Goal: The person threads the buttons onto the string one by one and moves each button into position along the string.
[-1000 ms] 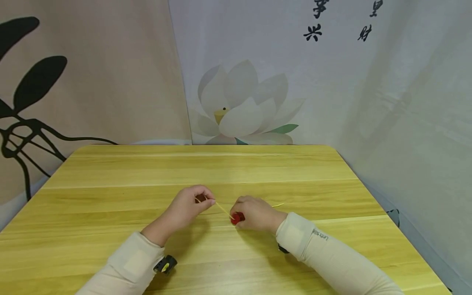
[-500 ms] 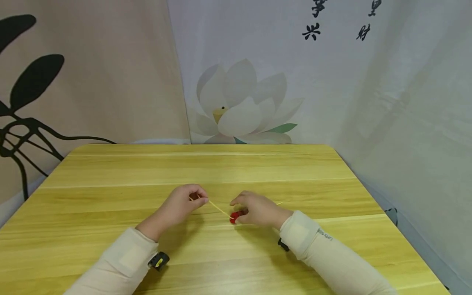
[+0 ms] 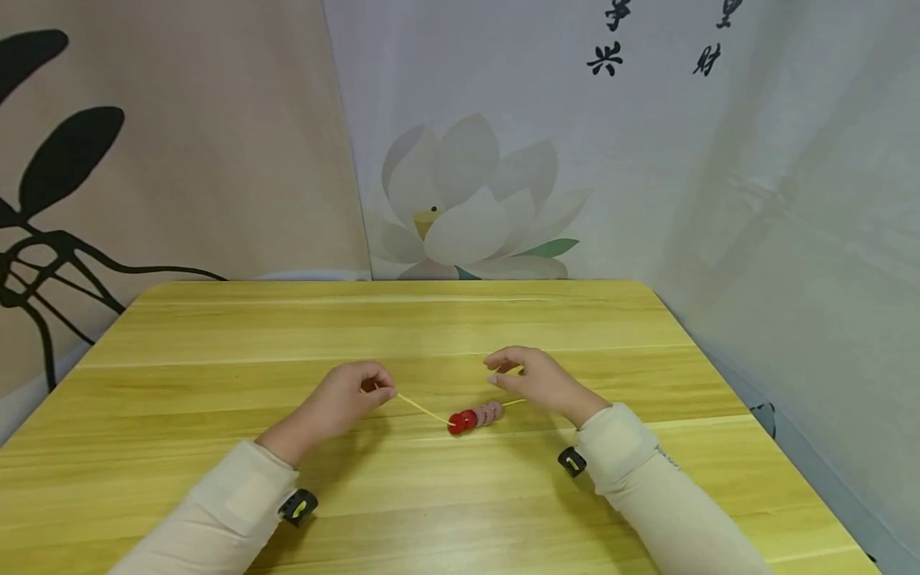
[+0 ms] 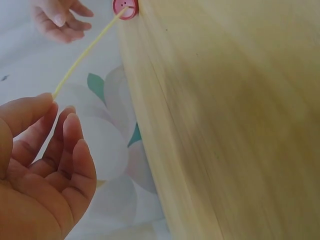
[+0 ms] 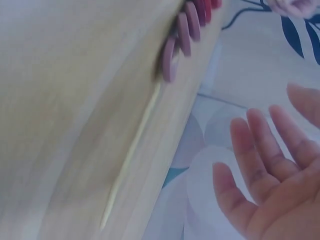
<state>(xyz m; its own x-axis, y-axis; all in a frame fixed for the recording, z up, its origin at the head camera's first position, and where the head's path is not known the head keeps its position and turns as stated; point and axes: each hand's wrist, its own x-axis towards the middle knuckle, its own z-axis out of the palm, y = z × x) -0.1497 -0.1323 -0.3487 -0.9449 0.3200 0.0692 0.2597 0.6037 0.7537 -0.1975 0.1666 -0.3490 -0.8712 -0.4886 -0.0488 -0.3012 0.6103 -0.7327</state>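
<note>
Between thumb and forefinger, my left hand point(image 3: 350, 397) pinches a yellow string point(image 4: 82, 55) that slants down to a row of threaded buttons. Red buttons point(image 3: 462, 422) lead the row at the left, and dusty pink buttons point(image 3: 490, 413) follow at the right. In the left wrist view the end red button point(image 4: 125, 8) shows its small holes with the string through it. Past the pink buttons the string's free tail point(image 5: 131, 155) lies along the wood. My right hand point(image 3: 535, 382) is raised above and right of the buttons, its fingers loosely extended and holding nothing.
The buttons lie near the middle of a wood-grain table point(image 3: 287, 319). Behind its far edge hangs a pale curtain point(image 3: 474, 80) printed with a lotus and dark characters. A black wrist device point(image 3: 298, 506) sits under the left cuff, another point(image 3: 572, 461) under the right.
My right hand has let go of the buttons and moved up and right, uncovering the pink ones. My left hand has drifted left with the string still pinched.
</note>
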